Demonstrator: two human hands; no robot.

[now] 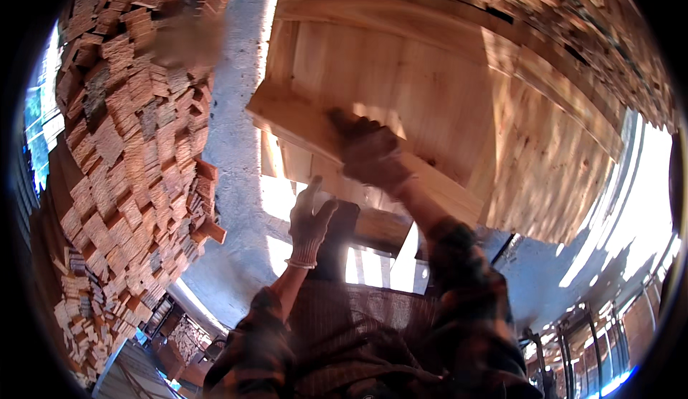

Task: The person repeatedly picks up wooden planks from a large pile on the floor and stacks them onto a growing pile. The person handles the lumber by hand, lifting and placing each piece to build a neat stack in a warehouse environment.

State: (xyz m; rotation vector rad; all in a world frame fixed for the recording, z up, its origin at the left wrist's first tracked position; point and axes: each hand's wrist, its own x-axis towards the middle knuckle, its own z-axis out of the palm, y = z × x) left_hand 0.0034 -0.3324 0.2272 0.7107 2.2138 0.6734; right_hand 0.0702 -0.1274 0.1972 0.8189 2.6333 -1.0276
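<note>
My right hand (373,154), in a work glove and slightly smeared by motion, is closed over the middle of a wooden board (448,192). The board lies slantwise, its left end farther from me than its right. Below its left half is my left hand (312,216), in a pale knitted-cuff glove. Thumb and fingers stand apart there, with nothing between them, and the hand does not touch the board. Just beyond the board spreads a broad bed of flat, light wooden planks (390,62), partly covered by it.
A tall stack of rough-ended wood pieces (118,134) rises on the left, some jutting out. More stacked wood (573,22) stands at the far right. Grey concrete floor (233,112) runs between the left stack and the planks. Sunlight falls in bright stripes.
</note>
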